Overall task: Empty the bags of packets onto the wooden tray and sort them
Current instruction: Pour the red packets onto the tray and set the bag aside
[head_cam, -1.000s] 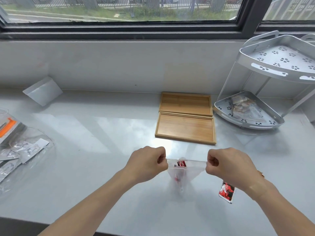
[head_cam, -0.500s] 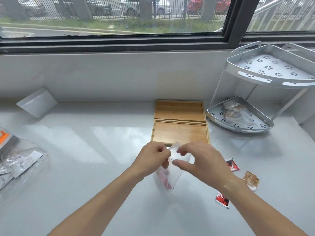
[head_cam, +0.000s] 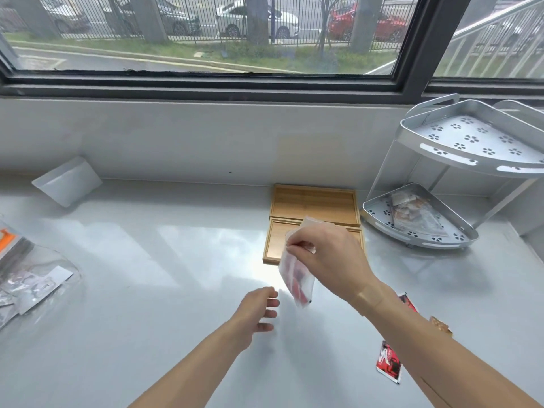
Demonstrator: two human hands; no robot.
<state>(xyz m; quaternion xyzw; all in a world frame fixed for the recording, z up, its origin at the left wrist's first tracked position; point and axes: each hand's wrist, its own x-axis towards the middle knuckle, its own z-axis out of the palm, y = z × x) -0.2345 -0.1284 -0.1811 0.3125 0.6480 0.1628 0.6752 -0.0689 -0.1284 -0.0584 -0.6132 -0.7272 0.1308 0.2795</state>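
My right hand point(head_cam: 329, 260) pinches a small clear plastic bag point(head_cam: 295, 278) with red packets inside, held in the air just in front of the near wooden tray point(head_cam: 275, 240). A second wooden tray point(head_cam: 315, 203) lies behind the first one. My left hand point(head_cam: 259, 310) hovers open below and left of the bag, apart from it. Two red packets point(head_cam: 388, 363) point(head_cam: 408, 301) and a brown packet point(head_cam: 440, 326) lie on the counter, partly hidden by my right arm.
A silver two-tier corner rack point(head_cam: 421, 231) at the right holds a bag of packets on its lower shelf. Clear bags with packets point(head_cam: 26, 278) lie at the left edge. A white pouch point(head_cam: 67, 181) leans against the back wall.
My left hand has let go of the bag and dropped down, fingers spread. My right hand has lifted the bag up and toward the near tray.
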